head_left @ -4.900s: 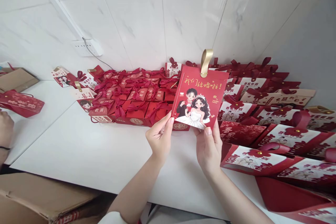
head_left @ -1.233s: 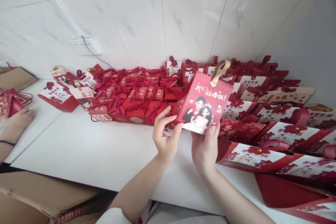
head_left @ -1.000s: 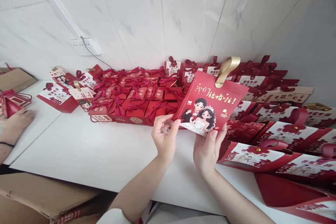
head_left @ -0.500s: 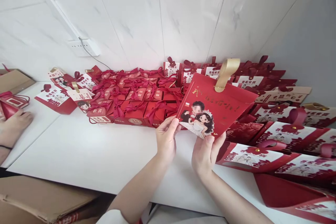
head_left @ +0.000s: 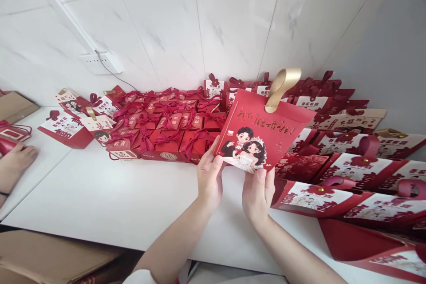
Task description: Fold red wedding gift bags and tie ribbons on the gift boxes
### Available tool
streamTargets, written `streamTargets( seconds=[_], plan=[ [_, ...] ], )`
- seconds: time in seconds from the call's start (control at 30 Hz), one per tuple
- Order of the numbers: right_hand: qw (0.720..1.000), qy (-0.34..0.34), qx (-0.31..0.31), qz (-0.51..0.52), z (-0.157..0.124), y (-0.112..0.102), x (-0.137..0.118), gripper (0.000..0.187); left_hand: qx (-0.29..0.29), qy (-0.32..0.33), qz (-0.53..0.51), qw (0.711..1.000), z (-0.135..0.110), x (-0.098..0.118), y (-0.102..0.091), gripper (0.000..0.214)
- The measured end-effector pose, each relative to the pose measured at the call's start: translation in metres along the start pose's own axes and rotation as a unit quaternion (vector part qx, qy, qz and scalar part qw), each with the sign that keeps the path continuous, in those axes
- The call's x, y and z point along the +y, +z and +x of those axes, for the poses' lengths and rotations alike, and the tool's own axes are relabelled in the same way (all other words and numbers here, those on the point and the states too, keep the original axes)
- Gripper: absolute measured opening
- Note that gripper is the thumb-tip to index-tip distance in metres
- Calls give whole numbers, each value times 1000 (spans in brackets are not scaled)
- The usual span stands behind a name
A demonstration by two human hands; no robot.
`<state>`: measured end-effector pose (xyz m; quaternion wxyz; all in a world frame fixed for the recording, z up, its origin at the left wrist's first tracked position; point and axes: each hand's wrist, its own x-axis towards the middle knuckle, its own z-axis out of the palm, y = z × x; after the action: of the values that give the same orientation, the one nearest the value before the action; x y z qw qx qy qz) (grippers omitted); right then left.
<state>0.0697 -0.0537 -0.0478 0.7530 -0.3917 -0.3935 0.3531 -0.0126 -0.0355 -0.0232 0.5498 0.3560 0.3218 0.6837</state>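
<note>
I hold a flat red gift bag (head_left: 266,128) with a cartoon bride and groom and a gold ribbon loop (head_left: 281,86) above the white table (head_left: 109,199). My left hand (head_left: 209,177) pinches its lower left corner. My right hand (head_left: 258,193) grips its bottom edge, thumb on the front. The bag leans back and to the right, over the rows of finished bags.
A block of small red ribbon-tied boxes (head_left: 166,124) sits against the tiled wall. Red and white bags (head_left: 349,164) lie in rows on the right. More bags (head_left: 66,126) lie on the left. Another person's hand (head_left: 15,164) rests at the far left. A cardboard box (head_left: 49,257) stands below.
The bag went from upright to tilted back and rightward; both hands shifted along its bottom edge. The other person's hand moved onto the left table, where another bag appeared.
</note>
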Motion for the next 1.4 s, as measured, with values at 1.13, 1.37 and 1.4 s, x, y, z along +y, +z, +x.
streamTargets(
  seconds=[1.13, 1.37, 1.4],
  plan=[
    [968, -8, -111, -223, 19, -23, -7, 43, 47, -68, 75, 994, 41, 53, -45, 56],
    [985, 112, -128, 37, 24, -13, -11, 39, 130, 318, 215, 914, 32, 39, -45, 91],
    [977, 124, -159, 66, 23, -11, -12, 48, 130, 360, 251, 889, 29, 34, -45, 107]
  ],
)
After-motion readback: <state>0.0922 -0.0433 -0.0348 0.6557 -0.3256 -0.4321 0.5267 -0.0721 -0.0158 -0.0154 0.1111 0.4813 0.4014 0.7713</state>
